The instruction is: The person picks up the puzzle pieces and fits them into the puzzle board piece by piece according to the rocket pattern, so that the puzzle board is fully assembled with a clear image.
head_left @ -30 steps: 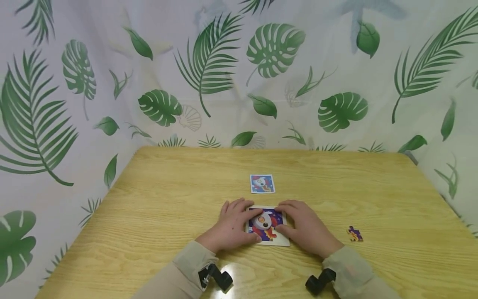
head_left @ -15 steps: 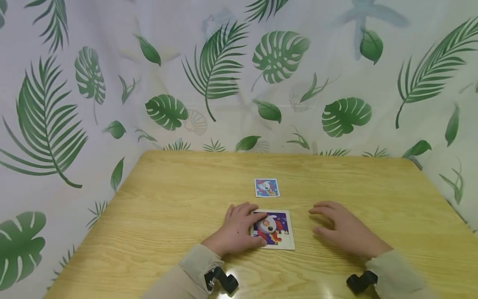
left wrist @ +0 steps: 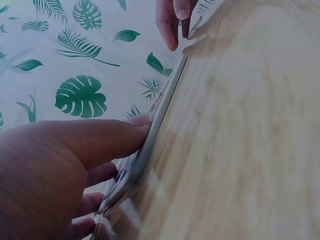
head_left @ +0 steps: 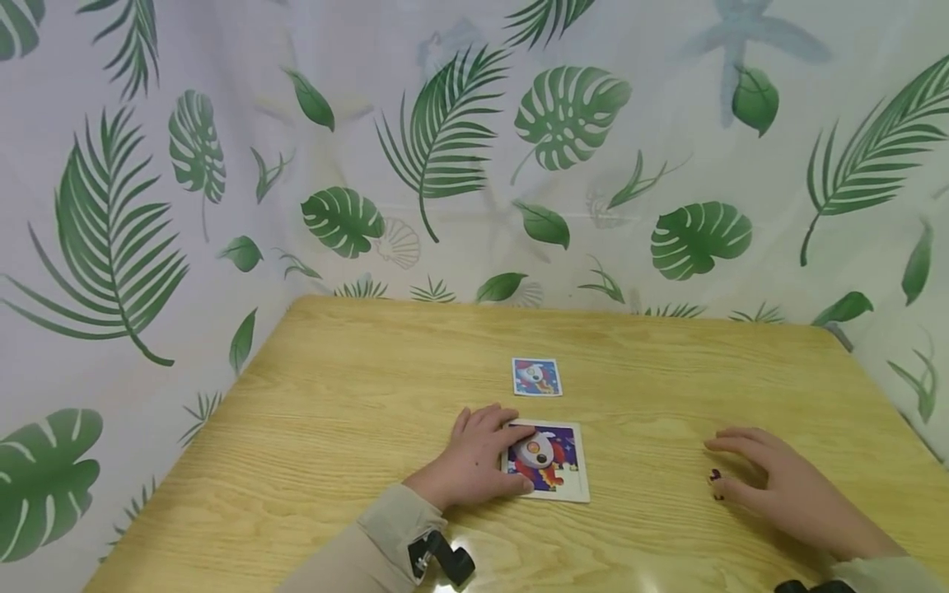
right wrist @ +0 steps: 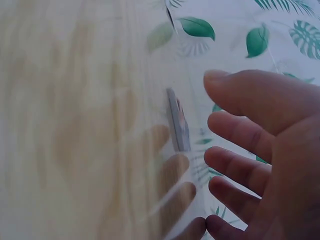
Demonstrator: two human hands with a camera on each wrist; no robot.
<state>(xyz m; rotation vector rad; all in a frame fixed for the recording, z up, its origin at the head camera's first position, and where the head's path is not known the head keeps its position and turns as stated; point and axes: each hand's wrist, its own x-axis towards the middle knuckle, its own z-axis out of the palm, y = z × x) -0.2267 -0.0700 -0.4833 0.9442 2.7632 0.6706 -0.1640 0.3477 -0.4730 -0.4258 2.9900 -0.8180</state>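
A nearly filled jigsaw puzzle (head_left: 559, 461) in a white-rimmed frame lies flat on the table, showing a white-and-red character on purple; its lower right corner has a bare pale patch. My left hand (head_left: 482, 461) rests on its left side, index finger on the upper part and thumb (left wrist: 135, 125) near the front edge. Farther right, my right hand (head_left: 778, 486) is held low with thumb and fingers apart. A dark puzzle piece (head_left: 715, 484) lies at its fingertips, partly hidden by the thumb. Beyond those fingers the right wrist view shows a thin grey-edged flat thing (right wrist: 177, 122).
A small picture card (head_left: 537, 377) with the same character lies behind the puzzle. The wooden table (head_left: 356, 371) ends against a white cloth (head_left: 460, 255) printed with green leaves. Black wrist camera mounts (head_left: 443, 560) sit at the cuffs.
My right hand has let go of the puzzle's right side and moved right to the loose piece. My left hand has stayed on the puzzle. The head view has shifted slightly.
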